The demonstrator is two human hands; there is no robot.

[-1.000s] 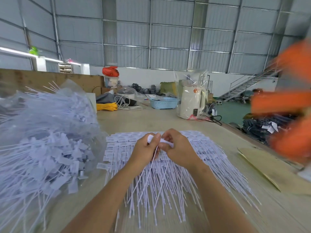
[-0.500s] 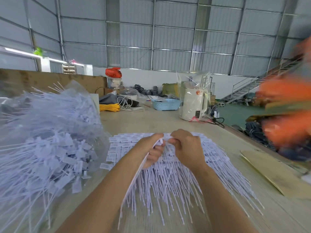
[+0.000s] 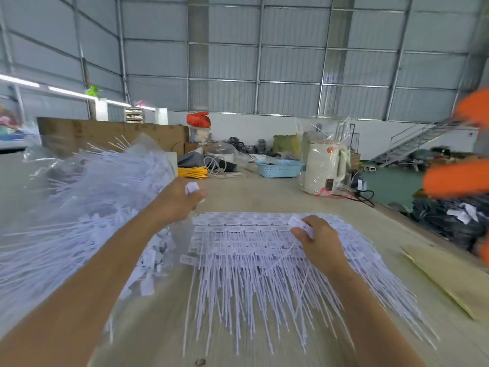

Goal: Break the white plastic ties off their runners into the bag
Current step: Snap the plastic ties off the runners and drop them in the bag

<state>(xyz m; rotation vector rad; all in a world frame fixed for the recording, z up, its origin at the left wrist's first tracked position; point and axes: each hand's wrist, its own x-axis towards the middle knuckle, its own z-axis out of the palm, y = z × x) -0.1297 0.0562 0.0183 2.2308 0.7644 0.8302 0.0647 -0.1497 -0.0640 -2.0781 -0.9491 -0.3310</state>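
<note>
A stack of white plastic ties on their runners [image 3: 246, 242] lies fanned out on the table in front of me, thin tails pointing toward me. My right hand [image 3: 318, 241] rests on the stack's right part and pinches a white tie [image 3: 300, 225] by its flat head, its tail trailing down. My left hand [image 3: 180, 200] is stretched out to the left, at the mouth of the clear bag [image 3: 87, 205] heaped with loose ties, and holds a white tie head [image 3: 191, 187] between its fingers.
A cream kettle-like appliance in plastic wrap [image 3: 324, 168], a blue basket [image 3: 279, 168] and yellow cord [image 3: 193, 172] stand at the table's far end. Brown cardboard [image 3: 449, 279] lies at right. A blurred person in orange [image 3: 460, 178] moves at the right edge.
Both hands were together over the stack working one tie. Now they have parted: the left hand has swung left to the bag with a tie, the right has dropped onto the stack.
</note>
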